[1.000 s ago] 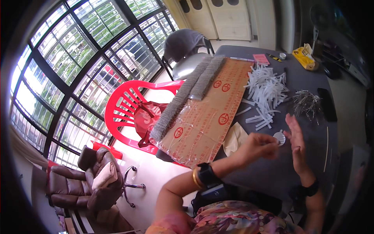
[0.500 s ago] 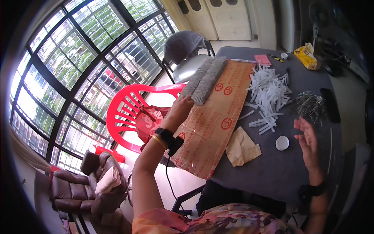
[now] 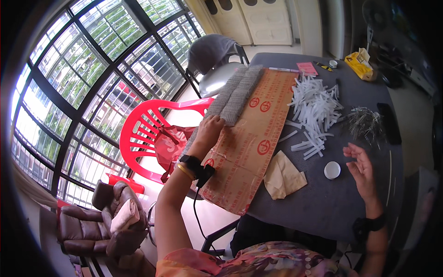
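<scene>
My left hand [image 3: 211, 131] is closed at the near end of two grey ribbed rows [image 3: 236, 94] of many thin pieces laid side by side. Whatever lies between its fingertips is hidden. Under the rows is a flat brown cardboard sheet [image 3: 251, 159] covered with red-printed tape. Over the table's right part my right hand [image 3: 362, 170] hovers open, thumb and fingers apart, with nothing visible in it. Close to its left stands a small round white pot or lid [image 3: 332, 170]. Beyond it lie a heap of translucent white strips [image 3: 316, 104] and a tangle of thin silvery wire pieces [image 3: 364, 122].
A folded beige cloth [image 3: 284, 175] lies beside the cardboard. On the dark grey table [image 3: 318, 203] are a black phone-like slab [image 3: 390, 123], a yellow packet [image 3: 361, 64] and a pink card [image 3: 307, 69]. A red plastic chair [image 3: 131, 138] with a red bag [image 3: 170, 147] stands left.
My left hand stays at the near end of the grey rows, its fingers shifting slightly. My right hand's fingers have drawn a little closer together. The whole view has shifted slightly.
</scene>
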The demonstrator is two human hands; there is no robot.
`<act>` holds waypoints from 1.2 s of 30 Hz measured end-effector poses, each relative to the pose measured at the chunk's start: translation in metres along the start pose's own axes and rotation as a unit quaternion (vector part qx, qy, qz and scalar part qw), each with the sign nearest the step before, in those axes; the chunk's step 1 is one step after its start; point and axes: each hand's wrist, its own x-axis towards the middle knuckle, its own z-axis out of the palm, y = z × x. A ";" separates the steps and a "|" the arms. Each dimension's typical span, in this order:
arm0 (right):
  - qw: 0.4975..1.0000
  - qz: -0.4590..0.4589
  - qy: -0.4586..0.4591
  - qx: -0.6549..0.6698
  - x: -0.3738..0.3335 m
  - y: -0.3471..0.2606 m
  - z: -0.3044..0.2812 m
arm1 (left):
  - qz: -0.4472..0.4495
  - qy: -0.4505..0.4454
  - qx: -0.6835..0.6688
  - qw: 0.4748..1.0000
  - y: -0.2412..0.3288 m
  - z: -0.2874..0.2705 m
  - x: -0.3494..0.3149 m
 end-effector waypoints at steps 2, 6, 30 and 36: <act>1.000 0.004 0.004 0.001 0.002 -0.001 0.000 | -0.009 0.009 0.000 1.000 0.000 -0.001 -0.001; 0.999 -0.013 0.039 0.003 0.007 -0.001 -0.007 | -0.050 0.031 -0.060 0.996 0.017 -0.013 0.006; 0.902 0.125 -0.020 -0.412 -0.005 -0.003 -0.111 | 0.117 -0.061 -0.099 0.986 0.200 -0.006 0.114; 0.929 0.011 0.116 -0.351 -0.003 0.012 -0.108 | 0.126 -0.029 -0.147 0.981 0.197 -0.005 0.114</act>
